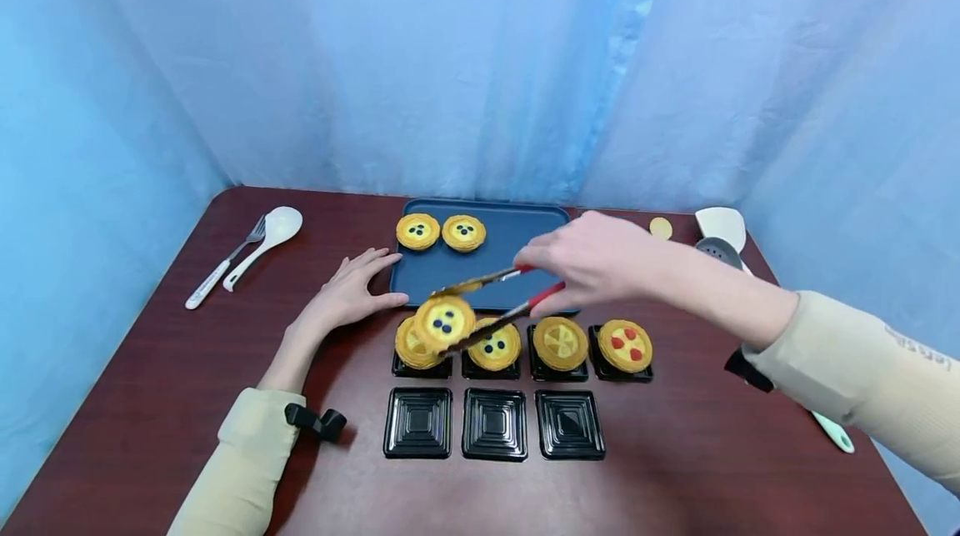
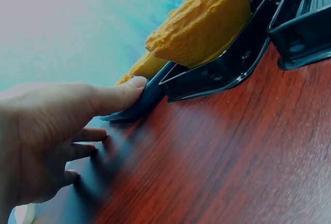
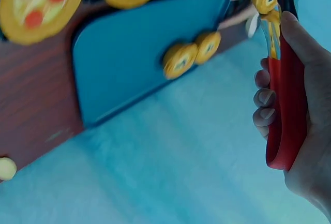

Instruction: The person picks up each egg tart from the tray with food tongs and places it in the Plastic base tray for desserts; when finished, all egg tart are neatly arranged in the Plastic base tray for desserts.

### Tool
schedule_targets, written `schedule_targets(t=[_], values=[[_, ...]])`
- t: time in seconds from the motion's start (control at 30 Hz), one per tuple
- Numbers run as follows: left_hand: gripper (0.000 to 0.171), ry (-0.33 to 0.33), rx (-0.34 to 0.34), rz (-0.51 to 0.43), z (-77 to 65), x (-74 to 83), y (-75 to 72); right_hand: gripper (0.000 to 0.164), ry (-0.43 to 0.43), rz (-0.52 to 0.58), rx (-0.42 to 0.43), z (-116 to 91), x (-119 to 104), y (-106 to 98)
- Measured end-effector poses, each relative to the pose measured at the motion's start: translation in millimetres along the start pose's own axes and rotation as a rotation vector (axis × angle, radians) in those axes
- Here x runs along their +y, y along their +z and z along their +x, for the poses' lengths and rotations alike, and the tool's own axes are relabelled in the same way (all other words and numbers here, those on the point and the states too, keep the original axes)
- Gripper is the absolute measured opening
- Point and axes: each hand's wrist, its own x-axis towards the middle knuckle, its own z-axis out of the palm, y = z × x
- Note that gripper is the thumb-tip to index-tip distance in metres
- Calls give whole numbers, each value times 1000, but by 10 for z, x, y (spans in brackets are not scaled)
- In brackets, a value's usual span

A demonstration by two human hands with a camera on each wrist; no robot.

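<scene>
Hanging tilted between the tips of red-handled tongs (image 1: 495, 325), a golden tart (image 1: 444, 324) shows a rippled crust, pale yellow filling and a cluster of dark blue berries. It is over the back row of square black trays (image 1: 598, 363), partly hiding the leftmost tart (image 1: 407, 346) there. The right hand (image 1: 592, 257) has its fingers curled round the tongs' handle. Along that row sit a berry tart (image 1: 501, 347), one with yellow wedges and one with red fruit pieces. The left hand (image 1: 348, 293), fingers spread and grasping nothing, has its thumb at the rim of a blue tray (image 1: 517, 244), where two berry-topped tarts (image 1: 463, 233) sit side by side. Three more black trays (image 1: 418, 423) form the front row.
</scene>
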Motion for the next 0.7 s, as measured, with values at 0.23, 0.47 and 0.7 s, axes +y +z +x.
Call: schedule_targets(t=[0.23,0.47,0.7], values=[[81,-9,-6,1,7,51,1,56,-150,-47,15,11,-362,98],[80,-9,-12,-12,9,82,-23,54,-204,-63,11,40,-531,224],[81,-12,-13,-8,15,69,-9,54,-233,-71,14,75,-589,327]])
